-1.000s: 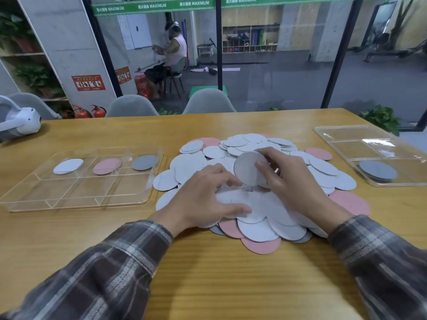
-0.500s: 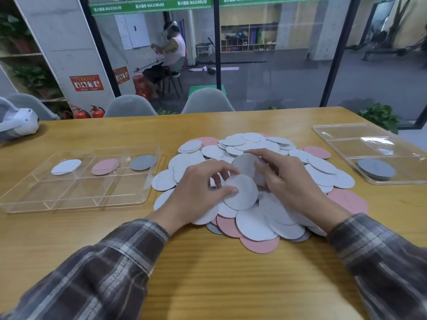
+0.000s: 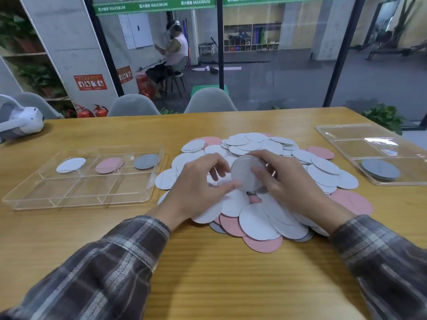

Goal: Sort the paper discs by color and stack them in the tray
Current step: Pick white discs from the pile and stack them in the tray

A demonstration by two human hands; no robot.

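Head view looks down on a wooden table [image 3: 208, 273] where a loose pile of paper discs [image 3: 254, 218], mostly white with some pink and a few grey, lies in the middle. Above the pile both hands meet on one white disc [image 3: 245, 172], held tilted up on edge. The right hand [image 3: 288, 181] grips it with the thumb across its near face and curled fingers behind its top. The left hand [image 3: 196, 188] has its thumb tip at the disc's lower left edge and its fingers bent in towards the left rim. To the left sits a clear divided tray [image 3: 76, 192]; its far row holds a single white disc [image 3: 70, 165], a pink disc [image 3: 109, 165] and a grey disc [image 3: 146, 161], one per compartment. At the right a second clear tray [image 3: 346, 144] holds a small grey stack [image 3: 380, 169] in its near compartment. A white headset [image 3: 23, 121] rests at the far left.
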